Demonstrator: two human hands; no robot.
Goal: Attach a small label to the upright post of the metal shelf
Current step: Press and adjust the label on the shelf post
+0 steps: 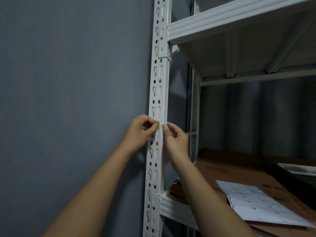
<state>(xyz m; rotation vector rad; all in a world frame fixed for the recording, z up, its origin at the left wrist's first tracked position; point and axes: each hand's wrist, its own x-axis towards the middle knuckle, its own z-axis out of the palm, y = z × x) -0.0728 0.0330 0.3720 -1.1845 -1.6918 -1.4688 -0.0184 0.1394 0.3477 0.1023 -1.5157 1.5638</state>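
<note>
**Both hands pinch a label at the shelf post**

Forearms rise from the bottom edge of my view, meeting at the white perforated upright post (pixel 158 93) of the metal shelf (pixel 239 19). My left hand (pixel 139 132) comes in from the wall side, thumb and forefinger curled and pinching the small pale label (pixel 160 123) against the post's front face. My right hand (pixel 177 140) mirrors it from the shelf side, fingertips (pixel 165 126) nipping the label's right edge at the post's corner. The label sits roughly midway between the upper and lower shelf brackets; whether it is already stuck flat I cannot tell. Behind the right wrist, on the lower shelf deck, lies flattened brown cardboard (pixel 239 173), with a white printed sheet (pixel 256 202) resting on top of it near the deck's front edge. A grey wall (pixel 68 82) fills the left side.
</note>
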